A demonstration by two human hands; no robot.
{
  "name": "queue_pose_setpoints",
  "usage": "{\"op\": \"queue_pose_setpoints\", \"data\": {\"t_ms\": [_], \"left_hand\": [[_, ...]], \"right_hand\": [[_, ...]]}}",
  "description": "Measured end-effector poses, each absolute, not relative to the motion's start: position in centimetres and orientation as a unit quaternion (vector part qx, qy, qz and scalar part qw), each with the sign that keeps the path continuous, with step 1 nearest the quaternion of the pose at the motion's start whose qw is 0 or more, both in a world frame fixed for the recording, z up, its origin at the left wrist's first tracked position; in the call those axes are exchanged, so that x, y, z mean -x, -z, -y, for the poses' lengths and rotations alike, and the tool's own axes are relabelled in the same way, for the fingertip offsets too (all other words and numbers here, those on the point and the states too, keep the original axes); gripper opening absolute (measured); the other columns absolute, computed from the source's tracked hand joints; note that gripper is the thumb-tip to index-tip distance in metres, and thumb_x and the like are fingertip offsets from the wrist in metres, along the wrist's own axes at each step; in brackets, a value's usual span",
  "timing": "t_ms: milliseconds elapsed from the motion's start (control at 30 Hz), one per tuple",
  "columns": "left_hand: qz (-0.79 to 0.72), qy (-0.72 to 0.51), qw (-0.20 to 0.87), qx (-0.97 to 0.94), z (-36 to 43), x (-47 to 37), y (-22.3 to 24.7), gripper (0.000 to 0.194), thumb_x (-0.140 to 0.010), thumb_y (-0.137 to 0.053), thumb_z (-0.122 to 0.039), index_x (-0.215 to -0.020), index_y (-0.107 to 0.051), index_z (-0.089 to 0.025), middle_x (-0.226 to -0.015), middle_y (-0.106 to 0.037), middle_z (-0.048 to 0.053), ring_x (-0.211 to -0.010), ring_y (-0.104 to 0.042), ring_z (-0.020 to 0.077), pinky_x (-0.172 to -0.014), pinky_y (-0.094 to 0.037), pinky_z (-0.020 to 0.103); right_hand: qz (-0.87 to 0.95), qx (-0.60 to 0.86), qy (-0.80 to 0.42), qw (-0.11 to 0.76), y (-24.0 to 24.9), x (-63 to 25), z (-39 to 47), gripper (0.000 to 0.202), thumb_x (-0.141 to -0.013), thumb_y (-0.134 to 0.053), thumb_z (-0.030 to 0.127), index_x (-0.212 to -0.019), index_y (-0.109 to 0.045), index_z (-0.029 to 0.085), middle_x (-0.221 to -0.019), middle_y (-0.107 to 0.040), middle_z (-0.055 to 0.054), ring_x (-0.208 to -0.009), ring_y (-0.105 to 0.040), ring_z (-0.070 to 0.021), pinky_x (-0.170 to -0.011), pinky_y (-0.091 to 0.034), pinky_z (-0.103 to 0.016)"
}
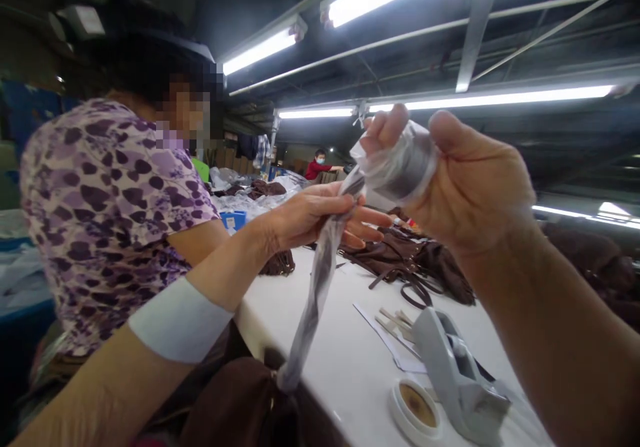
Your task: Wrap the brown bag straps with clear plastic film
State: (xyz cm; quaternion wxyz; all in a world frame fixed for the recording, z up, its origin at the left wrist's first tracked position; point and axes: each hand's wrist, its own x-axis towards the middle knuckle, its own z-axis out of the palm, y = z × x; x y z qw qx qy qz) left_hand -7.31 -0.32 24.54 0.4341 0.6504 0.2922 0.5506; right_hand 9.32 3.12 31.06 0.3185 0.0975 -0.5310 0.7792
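Hands raised over a white table [345, 360] work a length of clear plastic film: the right hand [465, 180], at about 2 o'clock in the frame, is closed around a bunched wad of clear plastic [400, 163], thumb and fingers pinching it. From there the film runs down as a twisted plastic strand [315, 293] toward 6 o'clock, ending at a dark brown garment [240, 407] at the table's near edge. The left hand [315, 217], near centre, is curled loosely around the strand's upper part, its fingertips extended; a white band [180, 320] wraps that forearm. At 5 o'clock stand a grey tape dispenser [457, 373] and a round white dish [415, 407]. More brown garments [415, 260] lie at 3 o'clock on the table. A person in a purple patterned top [110, 207] stands at 9 o'clock; another in red [317, 167] sits far behind.
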Motion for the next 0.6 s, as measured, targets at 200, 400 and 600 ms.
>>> {"op": "queue_pose_setpoints", "data": {"t_ms": [200, 400, 600], "left_hand": [[-0.427, -0.576, 0.334, -0.611, -0.8, 7.1, -17.5, 0.008, -0.088, -0.052, -0.019, -0.092, -0.057, -0.015, -0.096, -0.069, 0.008, -0.086, -0.069, 0.0173, -0.07, -0.052, 0.027], [-0.499, -0.592, 0.177, -0.607, -1.8, 4.7, -14.2, 0.017, -0.088, -0.037, -0.01, -0.099, -0.048, -0.018, -0.098, -0.062, 0.005, -0.079, -0.067, 0.0146, -0.068, -0.051, 0.027], [-0.562, -0.556, -0.058, -0.61, -1.1, 4.7, -10.6, 0.035, -0.085, -0.04, -0.009, -0.119, -0.043, -0.019, -0.11, -0.058, 0.01, -0.092, -0.063, 0.0202, -0.087, -0.051, 0.038]], "right_hand": [[0.513, 0.032, -0.813, 0.272, -27.1, -7.6, -5.0, 0.034, -0.099, -0.035, 0.015, -0.094, -0.067, 0.006, -0.079, -0.076, -0.01, -0.075, -0.075, -0.0162, -0.074, -0.064, -0.025], [0.479, 0.028, -0.822, 0.306, -25.9, -7.6, -5.4, 0.032, -0.1, -0.033, 0.013, -0.095, -0.063, 0.006, -0.075, -0.076, -0.012, -0.075, -0.075, -0.0191, -0.073, -0.065, -0.029], [0.531, -0.033, -0.801, 0.273, -25.5, -7.5, -5.2, 0.035, -0.102, -0.032, 0.017, -0.095, -0.065, 0.009, -0.078, -0.076, -0.008, -0.082, -0.074, -0.0169, -0.088, -0.062, -0.034]]}}
